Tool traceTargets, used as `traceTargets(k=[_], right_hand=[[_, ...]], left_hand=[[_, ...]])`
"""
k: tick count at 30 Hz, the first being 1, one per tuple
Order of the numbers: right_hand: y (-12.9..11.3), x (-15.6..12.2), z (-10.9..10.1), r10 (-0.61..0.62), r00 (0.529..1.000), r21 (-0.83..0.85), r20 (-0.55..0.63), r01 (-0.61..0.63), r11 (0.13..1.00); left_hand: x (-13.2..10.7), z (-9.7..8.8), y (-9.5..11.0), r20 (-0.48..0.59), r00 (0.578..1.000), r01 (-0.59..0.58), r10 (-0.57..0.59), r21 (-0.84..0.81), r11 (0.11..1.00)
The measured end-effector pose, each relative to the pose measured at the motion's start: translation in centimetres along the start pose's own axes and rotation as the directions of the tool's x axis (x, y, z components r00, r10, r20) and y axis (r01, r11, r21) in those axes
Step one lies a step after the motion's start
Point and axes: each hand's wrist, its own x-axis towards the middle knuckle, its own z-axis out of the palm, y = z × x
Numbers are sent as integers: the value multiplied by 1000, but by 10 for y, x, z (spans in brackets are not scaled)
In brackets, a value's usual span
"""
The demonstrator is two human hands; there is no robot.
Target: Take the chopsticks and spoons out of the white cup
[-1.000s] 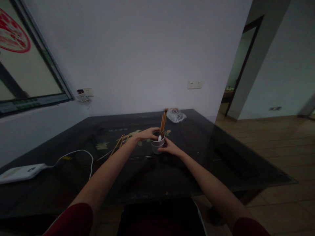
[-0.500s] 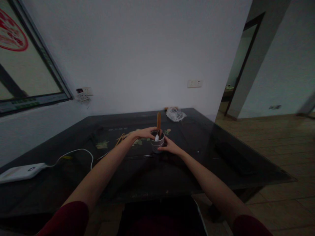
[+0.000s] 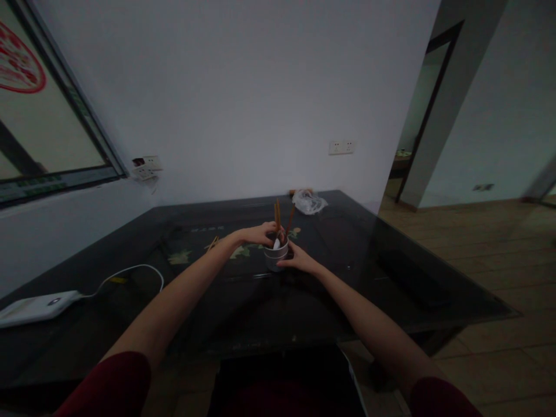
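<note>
A light-coloured cup (image 3: pixel 275 266) stands on the dark table in front of me. Upright in it are brown chopsticks (image 3: pixel 277 211), one of them leaning to the right, and a white spoon (image 3: pixel 277 244). My right hand (image 3: pixel 303 259) is wrapped round the cup's right side. Over the rim from the left reaches my left hand (image 3: pixel 262 233), its fingers closed about the lower part of the chopsticks. Exactly which sticks it grips is hard to make out. More thin sticks (image 3: pixel 212 242) lie on the table beyond my left forearm.
A crumpled clear plastic bag (image 3: pixel 309 202) lies at the table's back edge by the wall. On the left sits a white power bank-like device (image 3: pixel 39 308) with a white cable (image 3: pixel 143 266). A dark flat object (image 3: pixel 412 278) rests on the right.
The chopsticks, bunched together before, have spread apart, and one now tilts right. My left fingers have shifted slightly right onto them. My right hand keeps its hold on the cup.
</note>
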Motion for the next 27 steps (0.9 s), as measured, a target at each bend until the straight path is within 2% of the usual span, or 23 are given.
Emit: traceTargets(k=[5, 11, 17, 23, 27], right_hand=[[0, 0, 0, 7, 1000, 29, 2, -7, 1000], [3, 1, -1, 17, 1000, 36, 8, -17, 999], [8, 2, -1, 31, 1000, 43, 1, -31, 999], [9, 3, -2, 6, 1000, 23, -1, -6, 1000], [6, 2, -2, 30, 999, -2, -17, -30, 1000]], left_hand=[[-4, 2, 5, -70, 995, -67, 66, -9, 998], [-5, 10, 2, -200, 979, -43, 42, 3, 999], [-3, 18, -7, -329, 944, 17, -35, -56, 998], [-6, 18, -2, -422, 903, 35, -76, -105, 994], [-3, 15, 0, -487, 857, 84, -167, -187, 979]])
